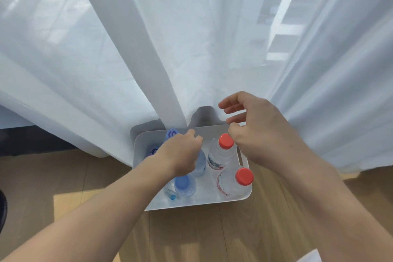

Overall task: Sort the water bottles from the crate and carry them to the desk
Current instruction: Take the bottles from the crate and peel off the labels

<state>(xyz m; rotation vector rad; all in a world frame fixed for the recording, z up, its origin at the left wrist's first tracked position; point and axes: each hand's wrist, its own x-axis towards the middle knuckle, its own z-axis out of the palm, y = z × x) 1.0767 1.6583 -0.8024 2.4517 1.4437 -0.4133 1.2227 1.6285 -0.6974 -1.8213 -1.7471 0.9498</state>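
A white crate [191,205] sits on the wooden floor against a curtain. Inside stand two clear bottles with red caps, one farther [225,141] and one nearer [244,176], a blue-capped bottle [183,183] and purple-capped bottles [171,134] at the back left. A small bottle [171,194] lies on the crate's bottom. My left hand [180,153] grips the top of a pale blue bottle [201,164] in the crate's middle, hiding its cap. My right hand [259,130] hovers over the farther red cap, fingers loosely spread, thumb tip beside the cap.
A sheer white curtain [170,59] hangs right behind the crate and drapes over its back edge. Wooden floor [191,236] lies in front and to both sides. A dark object [2,208] shows at the left edge.
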